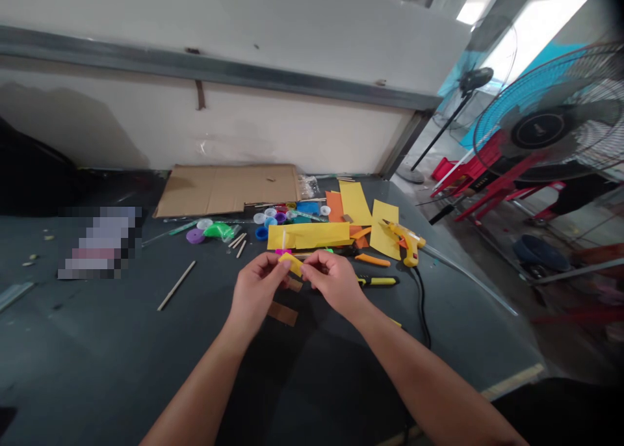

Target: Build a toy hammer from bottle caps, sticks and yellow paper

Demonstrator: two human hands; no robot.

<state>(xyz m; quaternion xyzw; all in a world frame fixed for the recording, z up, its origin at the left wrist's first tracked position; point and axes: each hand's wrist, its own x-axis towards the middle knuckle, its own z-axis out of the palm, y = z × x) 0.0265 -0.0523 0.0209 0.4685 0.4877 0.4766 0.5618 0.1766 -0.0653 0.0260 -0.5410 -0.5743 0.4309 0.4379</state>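
Both my left hand [258,285] and my right hand [333,281] pinch a small folded piece of yellow paper [291,263] between their fingertips, above the dark work table [121,342]. Just beyond my fingers lies a long yellow paper strip [309,236]. A yellow-and-black utility knife [378,281] rests right of my right hand, with an orange-handled utility knife [372,259] above it. Further right stands a yellow hot glue gun [407,243] with a black cord [421,306]. A strip of brown tape [283,313] lies below my hands.
Yellow and orange paper sheets [355,202], several bottle caps [260,218] and a green plastic piece [219,231] lie ahead. Behind them rests flattened cardboard [225,190] against a wall. A wooden stick [176,285] lies left. Fans and red chairs stand beyond the right table edge.
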